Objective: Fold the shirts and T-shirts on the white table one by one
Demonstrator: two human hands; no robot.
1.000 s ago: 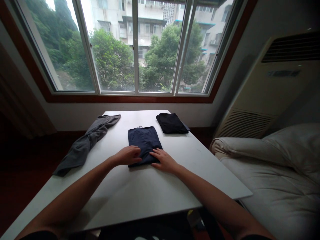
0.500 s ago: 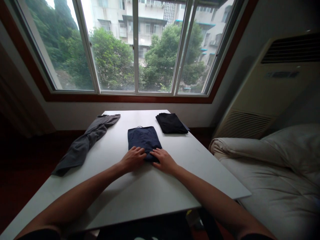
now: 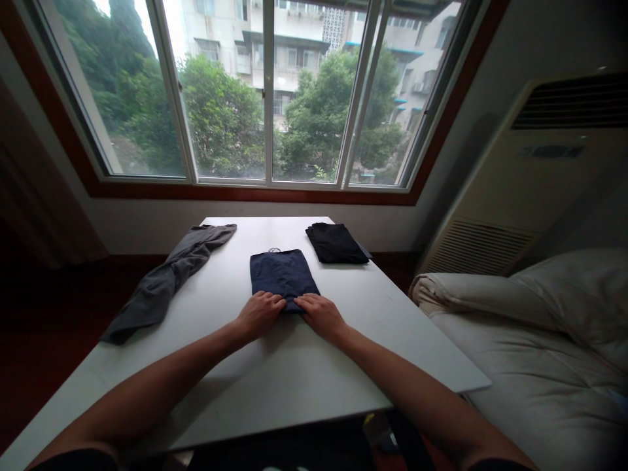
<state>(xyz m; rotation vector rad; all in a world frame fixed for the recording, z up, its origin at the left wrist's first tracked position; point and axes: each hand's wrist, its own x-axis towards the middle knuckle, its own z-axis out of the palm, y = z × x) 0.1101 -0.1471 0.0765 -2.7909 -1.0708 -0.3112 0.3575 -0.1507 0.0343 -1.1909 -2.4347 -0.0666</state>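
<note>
The folded navy-blue cloth garment [image 3: 282, 271] lies flat, roughly rectangular, mid-way across the white, smooth-topped surface [image 3: 294, 386], a thin cord loop [image 3: 275, 250] showing at its far edge. The left hand [image 3: 262, 311] and right hand [image 3: 321, 314] rest at its near edge, a small gap between them, fingers bent over the cloth. Their thumbs are hidden, so whether either hand pinches that edge cannot be told.

White surface shows all around the garment: a wide stretch toward the person, between the forearms, and a shorter one toward the far edge. Along the left edge runs a long, rumpled dark-grey cloth garment [image 3: 169, 281], well apart from the navy one. Nearer, at the far right, a flat pile of folded black cloth [image 3: 337, 243] reaches the right edge. Beyond that edge stands a padded beige seat [image 3: 534, 347].
</note>
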